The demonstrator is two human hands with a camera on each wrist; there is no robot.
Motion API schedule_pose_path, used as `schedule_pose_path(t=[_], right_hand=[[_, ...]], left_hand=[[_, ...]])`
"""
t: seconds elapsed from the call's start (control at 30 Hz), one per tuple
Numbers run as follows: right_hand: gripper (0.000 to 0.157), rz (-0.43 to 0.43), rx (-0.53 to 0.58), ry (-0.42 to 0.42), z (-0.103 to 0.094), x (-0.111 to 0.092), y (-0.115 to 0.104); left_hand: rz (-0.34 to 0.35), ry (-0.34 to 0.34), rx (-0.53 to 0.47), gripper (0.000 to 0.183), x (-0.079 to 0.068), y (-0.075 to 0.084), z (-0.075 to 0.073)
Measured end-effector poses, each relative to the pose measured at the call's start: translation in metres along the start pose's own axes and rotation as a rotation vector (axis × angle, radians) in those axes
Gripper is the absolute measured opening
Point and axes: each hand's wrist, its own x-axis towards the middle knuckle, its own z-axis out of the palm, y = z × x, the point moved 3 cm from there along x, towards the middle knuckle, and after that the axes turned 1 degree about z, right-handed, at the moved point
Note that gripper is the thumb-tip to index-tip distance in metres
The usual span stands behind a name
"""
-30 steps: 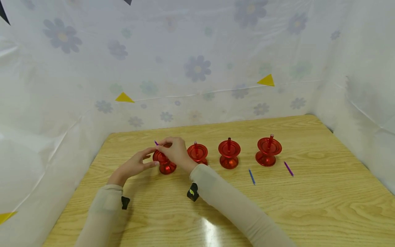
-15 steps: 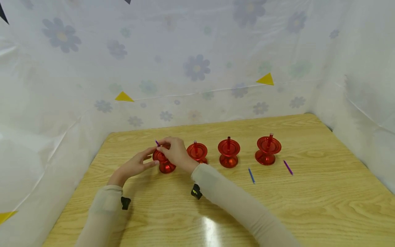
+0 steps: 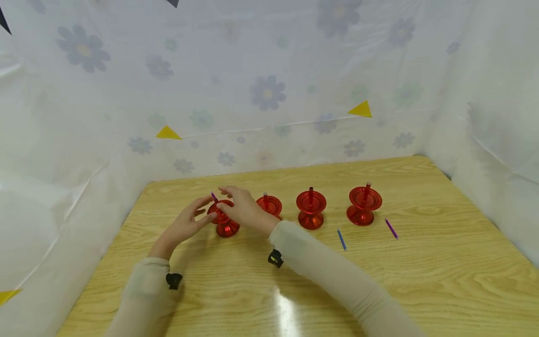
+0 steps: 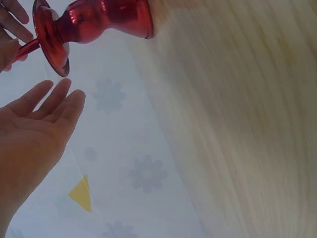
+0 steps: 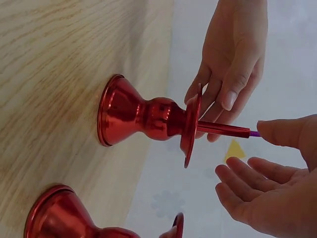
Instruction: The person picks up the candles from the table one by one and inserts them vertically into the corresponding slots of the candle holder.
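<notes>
The leftmost red candle holder [image 3: 227, 228] stands upright on the wood-grain table. A thin purple candle [image 3: 213, 195] sticks up from the holder's central tube; in the right wrist view only a short purple bit shows between the tube and the thumb. My right hand [image 3: 244, 206] hovers over the dish with thumb and fingers spread apart, the thumb overlapping the candle [image 5: 254, 134] in the right wrist view. On the other side, my left hand [image 3: 185, 224] is beside the dish with relaxed fingers, gripping nothing. From the left wrist view, the left fingers [image 4: 59, 104] lie near the dish rim.
Three more red holders [image 3: 268, 204] [image 3: 310, 216] [image 3: 361, 213] stand in a row to the right, their tubes holding no visible candle. A blue candle [image 3: 342, 240] and another purple candle [image 3: 391, 229] lie in front of them. A flowered sheet [image 3: 269, 56] encloses the back and sides.
My right fingers have parted from the purple candle and spread, the hand shifting slightly right. The left fingers have drawn slightly back from the holder. The candle stays in the tube.
</notes>
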Motion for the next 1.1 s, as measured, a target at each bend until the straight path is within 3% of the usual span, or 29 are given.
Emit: schedule_pose_path(t=[0.17,0.37,0.67,0.9,1.1], right_hand=[[0.053,-0.012,-0.048,-0.061,-0.010,-0.006,-0.003],[0.054,-0.025,-0.086,-0.107,-0.022,-0.012,-0.004],[0.053,-0.082,-0.099,-0.044,-0.040,-0.024,-0.011],[0.048,-0.140,-0.083,0.033,-0.054,-0.033,-0.013],[0.046,-0.192,-0.030,0.084,-0.064,-0.038,-0.011]], left_hand=[[0.027,0.118,0.014,0.053,-0.001,0.012,-0.004],[0.042,0.271,0.009,0.044,-0.004,0.038,-0.008],[0.167,0.449,0.006,0.036,-0.014,0.105,-0.006],[0.306,0.548,0.069,0.037,-0.015,0.129,-0.002],[0.373,0.548,0.085,0.040,-0.013,0.142,0.003]])
